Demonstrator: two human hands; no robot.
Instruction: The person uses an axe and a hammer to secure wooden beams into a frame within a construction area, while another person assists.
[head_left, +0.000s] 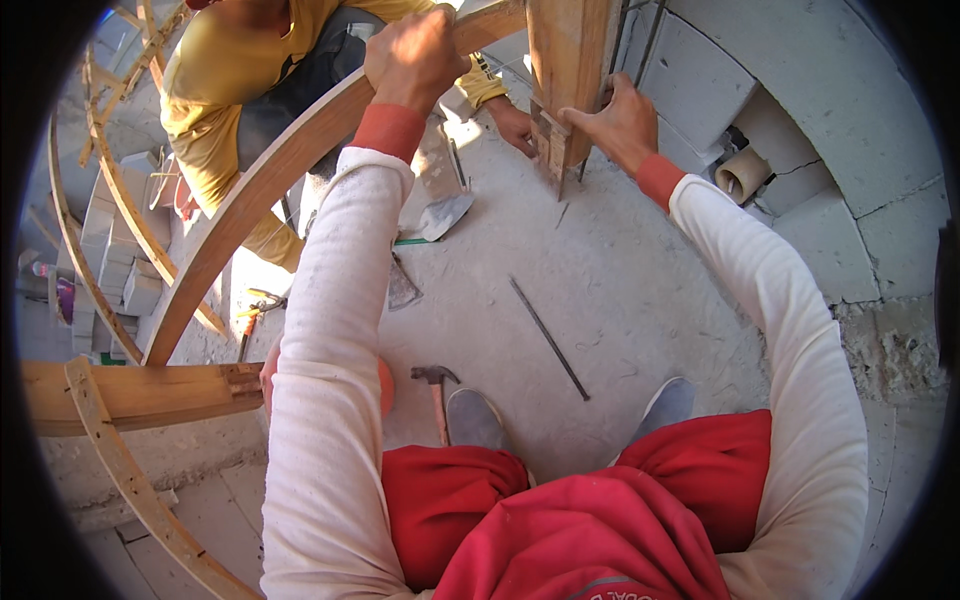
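My left hand [418,55] is closed round the top of a long wooden plank [250,190], which runs from the upper middle down to the lower left. At the upper middle stands a thick wooden post [572,60]. My right hand [622,125] grips the post's lower end, thumb at its near face and fingers partly hidden behind its right side. A small wooden piece [550,145] lies against the foot of the post, close to my thumb. From the other side, a co-worker's hand [515,127] reaches to that same foot.
A co-worker in yellow [215,110] crouches at the upper left. On the concrete floor lie a metal rod [550,340], a claw hammer [437,390], a trowel [443,215] and pliers [262,303]. Pale block wall [830,110] curves along the right. Wooden strips [140,490] stand at the left.
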